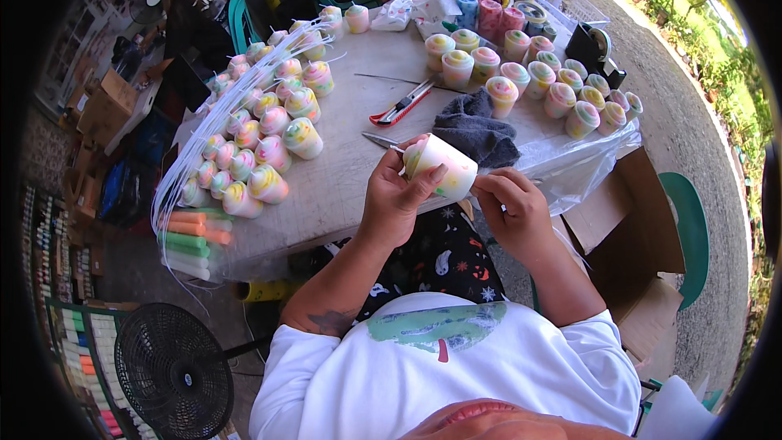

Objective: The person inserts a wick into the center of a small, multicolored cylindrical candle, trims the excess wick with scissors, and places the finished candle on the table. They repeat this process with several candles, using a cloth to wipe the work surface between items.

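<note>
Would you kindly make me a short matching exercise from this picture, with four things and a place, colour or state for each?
Things
1. Tilted candle
2. Cutter knife
3. Cloth
4. Fan

Descriptions
A. Dark grey and crumpled
B. Black, at the picture's lower left
C. In the left hand
D. Partly red, lying on the table

Right pairs: 1-C, 2-D, 3-A, 4-B.
</note>
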The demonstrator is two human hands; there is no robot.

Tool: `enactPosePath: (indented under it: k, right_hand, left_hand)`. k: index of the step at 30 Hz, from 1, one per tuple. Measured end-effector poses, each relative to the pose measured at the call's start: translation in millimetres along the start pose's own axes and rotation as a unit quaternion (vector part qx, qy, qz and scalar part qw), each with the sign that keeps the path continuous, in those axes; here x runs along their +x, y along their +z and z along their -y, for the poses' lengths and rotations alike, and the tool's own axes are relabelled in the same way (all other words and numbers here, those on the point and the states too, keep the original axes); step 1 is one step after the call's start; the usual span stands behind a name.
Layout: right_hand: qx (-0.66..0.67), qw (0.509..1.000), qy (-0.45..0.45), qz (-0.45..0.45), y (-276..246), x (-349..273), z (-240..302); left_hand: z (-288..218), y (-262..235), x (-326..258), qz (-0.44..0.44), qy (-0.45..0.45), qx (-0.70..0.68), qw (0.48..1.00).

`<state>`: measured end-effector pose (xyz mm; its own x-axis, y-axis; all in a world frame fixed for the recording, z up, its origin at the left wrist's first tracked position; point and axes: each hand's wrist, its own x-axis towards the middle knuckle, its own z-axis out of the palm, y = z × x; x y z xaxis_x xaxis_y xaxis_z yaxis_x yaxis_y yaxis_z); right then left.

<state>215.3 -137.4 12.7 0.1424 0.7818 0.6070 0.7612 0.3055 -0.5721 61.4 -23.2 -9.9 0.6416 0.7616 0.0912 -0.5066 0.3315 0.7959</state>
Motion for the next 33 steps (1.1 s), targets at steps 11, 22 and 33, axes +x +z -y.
enactPosePath:
  k: [11, 22, 33]
  right_hand:
    - [-0.008, 0.998, 0.045, 0.031, -2.9, -6.1, -7.7]
    - [-0.102, 0.993, 0.016, 0.053, 14.4, -4.2, -0.1]
    - [-0.303, 0.950, 0.000, 0.077, -62.6, -35.8, -40.2]
  left_hand:
    - [3.2, 4.8, 1.9, -0.003, 0.008, 0.015, 1.000]
    - [1.9, 7.1, -11.8, -0.022, 0.058, 0.070, 0.996]
    - [-160.2, -156.8, -182.8, -0.221, 0.184, 0.197, 0.937]
